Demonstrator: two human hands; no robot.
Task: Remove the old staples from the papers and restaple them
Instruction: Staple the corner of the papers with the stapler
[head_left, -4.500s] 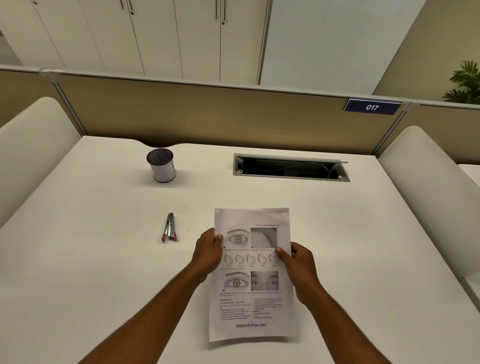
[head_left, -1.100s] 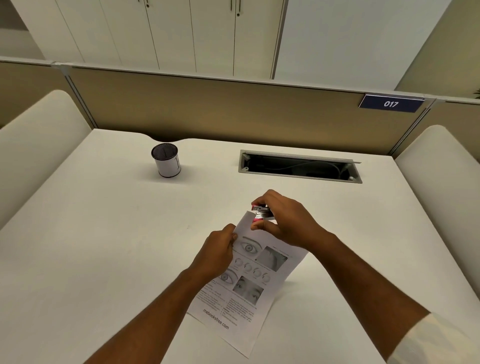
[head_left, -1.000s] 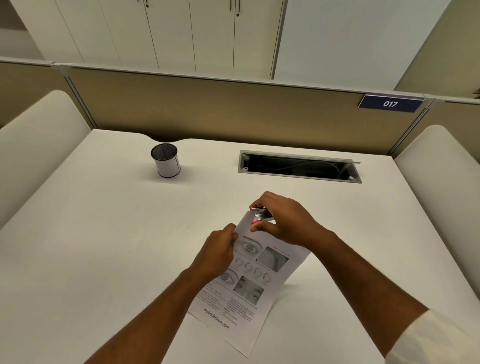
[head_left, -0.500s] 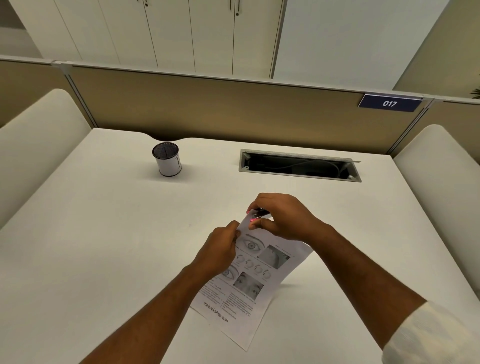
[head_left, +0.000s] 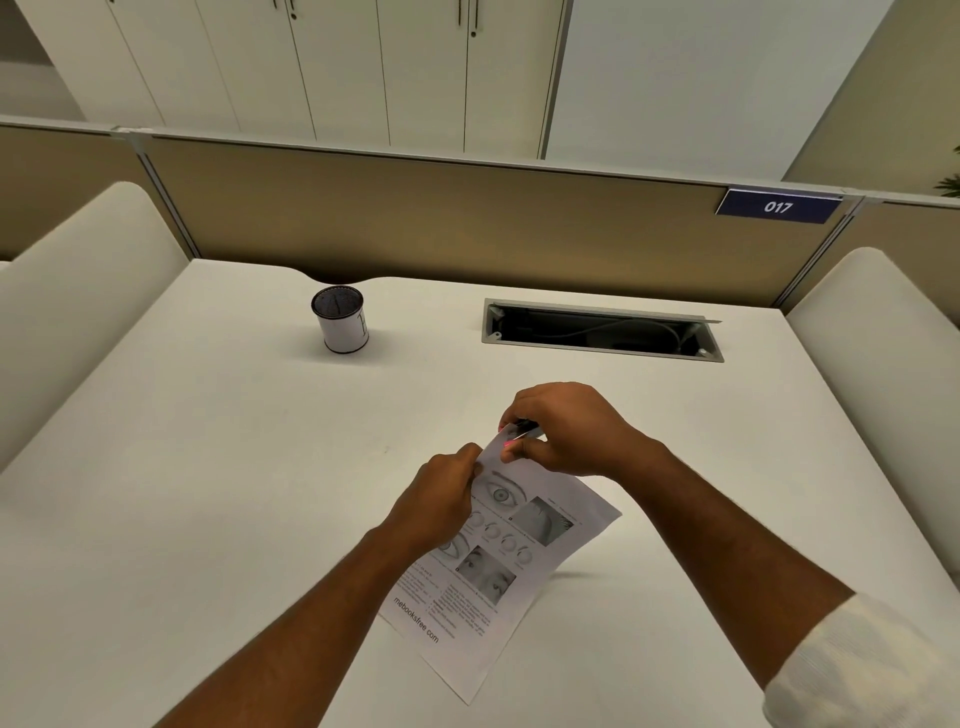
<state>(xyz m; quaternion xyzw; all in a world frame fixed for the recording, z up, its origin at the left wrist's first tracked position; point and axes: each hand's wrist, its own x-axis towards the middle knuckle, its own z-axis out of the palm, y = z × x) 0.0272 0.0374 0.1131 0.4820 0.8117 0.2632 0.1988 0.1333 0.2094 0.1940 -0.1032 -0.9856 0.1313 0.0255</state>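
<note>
Fingers (head_left: 511, 451) pinched shut on stapler (head_left: 519, 432) at papers' (head_left: 498, 561) top corner; left hand (head_left: 441, 499) gripping edge. Likely pulling old staple; next: lift straight, steady papers on worktop (head_left: 208, 467).

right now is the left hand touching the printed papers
Touching. The head view shows the left hand pinching the papers at their upper left edge, thumb lying on the sheet, beside the stapler gripped in the right hand.

Two bare forearms, left hand (head_left: 441, 499), right hand (head_left: 566, 431), white ribbed sleeve (head_left: 862, 670) pushed up the right arm
</note>
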